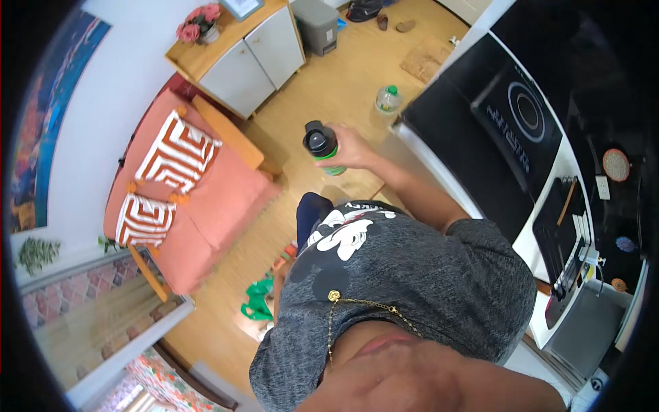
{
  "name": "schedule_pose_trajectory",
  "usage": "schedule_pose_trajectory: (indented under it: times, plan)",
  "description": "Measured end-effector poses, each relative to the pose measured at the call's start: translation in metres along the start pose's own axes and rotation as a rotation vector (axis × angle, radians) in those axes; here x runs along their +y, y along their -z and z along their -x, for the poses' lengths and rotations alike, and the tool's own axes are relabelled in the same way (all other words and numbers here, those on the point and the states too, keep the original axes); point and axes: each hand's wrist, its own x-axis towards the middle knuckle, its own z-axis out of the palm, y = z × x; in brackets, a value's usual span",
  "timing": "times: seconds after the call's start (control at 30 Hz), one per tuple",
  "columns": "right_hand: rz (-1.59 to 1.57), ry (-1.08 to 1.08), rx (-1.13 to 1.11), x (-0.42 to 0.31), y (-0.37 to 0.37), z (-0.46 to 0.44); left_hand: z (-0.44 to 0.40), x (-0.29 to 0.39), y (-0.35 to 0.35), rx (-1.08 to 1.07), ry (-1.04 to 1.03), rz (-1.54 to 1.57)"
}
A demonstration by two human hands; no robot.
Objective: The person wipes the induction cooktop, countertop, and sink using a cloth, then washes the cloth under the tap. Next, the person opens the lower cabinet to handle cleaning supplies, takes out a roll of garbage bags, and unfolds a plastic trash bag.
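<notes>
My right hand (351, 147) is wrapped round a bottle (320, 139) with a black lid and a green body, held above the wooden floor. The lid faces up toward the camera. Beside my torso at the lower left, a strip of skin shows next to a bright green bag (257, 300). The fingers of my left hand cannot be made out there, and I cannot tell whether it touches the bag. Farther off, a clear bottle with a green cap (388, 99) stands on the floor.
An orange sofa (199, 230) with patterned cushions (180, 152) is at the left. Behind it stands a white-doored cabinet (244, 69) with pink flowers (199, 24). A grey bin (317, 26) is at the top. A large black-topped surface (473, 123) and a sink (587, 329) are at the right.
</notes>
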Motion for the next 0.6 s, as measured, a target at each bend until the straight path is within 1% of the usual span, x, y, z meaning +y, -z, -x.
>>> schedule_pose_trajectory:
  times: [0.13,0.2,0.27,0.3,0.33,0.37,0.4,0.43,0.47,0.53,0.57,0.6]
  plan:
    - [-0.094,-0.029,0.094,0.035,0.01,-0.095,-0.059,0.108,0.042,-0.051,0.023,0.137]
    - [-0.269,-0.095,0.255,0.072,0.014,-0.142,-0.092,0.171,0.072,-0.083,0.007,0.159]
    - [-0.258,-0.193,0.328,0.095,0.035,-0.184,-0.126,0.24,0.103,-0.125,0.01,0.183]
    - [-0.202,-0.239,0.385,0.111,0.047,-0.206,-0.142,0.282,0.121,-0.148,0.027,0.213]
    - [-0.136,-0.284,0.438,0.124,0.059,-0.223,-0.156,0.327,0.139,-0.174,0.05,0.248]
    - [-0.137,-0.311,0.465,0.128,0.071,-0.237,-0.167,0.379,0.164,-0.204,0.037,0.304]
    - [-0.067,-0.351,0.501,0.134,0.093,-0.253,-0.177,0.437,0.181,-0.232,0.03,0.347]
    - [-0.004,-0.398,0.533,0.142,0.111,-0.265,-0.166,0.488,0.199,-0.369,-0.132,0.458]
    - [0.005,-0.417,0.563,0.155,0.126,-0.277,-0.172,0.548,0.216,-0.347,-0.175,0.369]
    - [-0.022,-0.466,0.768,0.194,0.14,-0.288,-0.177,0.666,0.234,-0.281,-0.265,0.172]
    - [-0.164,-0.464,0.841,0.228,0.141,-0.293,-0.173,0.722,0.232,-0.264,-0.374,0.022]
    - [-0.152,-0.478,0.863,0.237,0.154,-0.298,-0.183,0.775,0.229,-0.317,-0.476,-0.085]
